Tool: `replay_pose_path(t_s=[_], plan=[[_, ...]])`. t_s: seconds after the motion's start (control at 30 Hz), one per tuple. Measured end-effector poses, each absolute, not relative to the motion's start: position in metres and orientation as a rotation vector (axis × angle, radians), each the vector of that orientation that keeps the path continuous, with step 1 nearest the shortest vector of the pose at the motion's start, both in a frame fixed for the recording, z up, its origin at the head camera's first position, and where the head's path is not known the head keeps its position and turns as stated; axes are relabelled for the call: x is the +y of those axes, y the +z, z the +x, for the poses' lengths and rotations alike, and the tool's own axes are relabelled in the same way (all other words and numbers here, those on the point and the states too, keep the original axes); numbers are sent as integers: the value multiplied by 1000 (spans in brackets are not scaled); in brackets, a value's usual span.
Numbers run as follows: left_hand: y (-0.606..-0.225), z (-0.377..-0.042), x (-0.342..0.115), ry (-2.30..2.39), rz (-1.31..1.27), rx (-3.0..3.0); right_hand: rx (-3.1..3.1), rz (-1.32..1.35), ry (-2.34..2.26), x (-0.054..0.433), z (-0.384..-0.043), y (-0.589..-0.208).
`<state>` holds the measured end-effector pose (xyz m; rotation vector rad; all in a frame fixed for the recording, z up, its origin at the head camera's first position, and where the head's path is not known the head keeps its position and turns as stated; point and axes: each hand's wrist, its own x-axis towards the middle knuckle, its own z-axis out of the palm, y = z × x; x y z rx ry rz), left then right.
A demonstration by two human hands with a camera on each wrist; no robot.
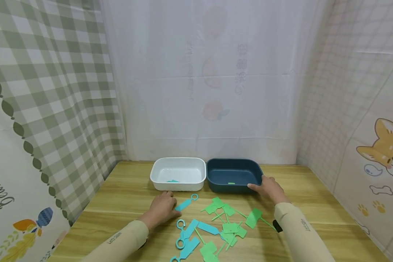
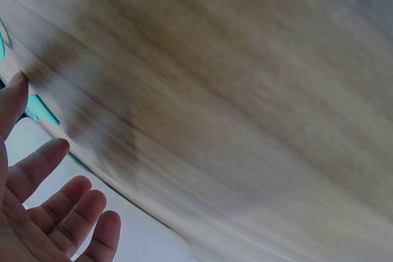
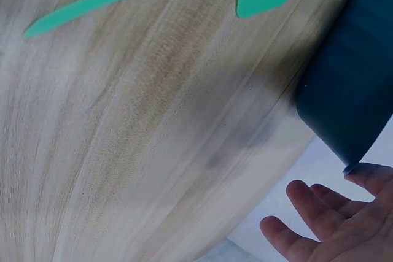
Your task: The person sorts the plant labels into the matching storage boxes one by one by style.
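Beside a blue tag with a ring end [image 1: 184,205], my left hand [image 1: 162,206] hovers low over the table. Its fingers [image 2: 46,167] are spread, and the thumb tip is close to the tag. My right hand [image 1: 269,188] is at the front right corner of a navy bin [image 1: 235,188]. In the right wrist view a fingertip touches the bin's corner, with the other fingers [image 3: 313,210] held apart. A small green piece [image 1: 231,183] lies in the navy bin, and a blue piece [image 1: 173,181] in the white bin [image 1: 178,187].
Several green flag-shaped tags with stems [image 1: 230,228] lie scattered at the table's middle. More blue ring-ended tags [image 1: 190,247] lie to their left. The wooden table [image 1: 317,203] is enclosed by a white curtain [image 1: 170,109] and patterned cloths. The bins stand side by side at the back.
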<state>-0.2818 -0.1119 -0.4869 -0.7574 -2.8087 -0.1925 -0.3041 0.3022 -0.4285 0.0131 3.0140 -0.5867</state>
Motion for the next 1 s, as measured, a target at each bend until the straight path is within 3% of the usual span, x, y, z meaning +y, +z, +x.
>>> replay_pose_path(t_s=[1.0], plan=[[-487,-287,-111,-231,-774,-2857,3001,18,-579,304,-304,-430]])
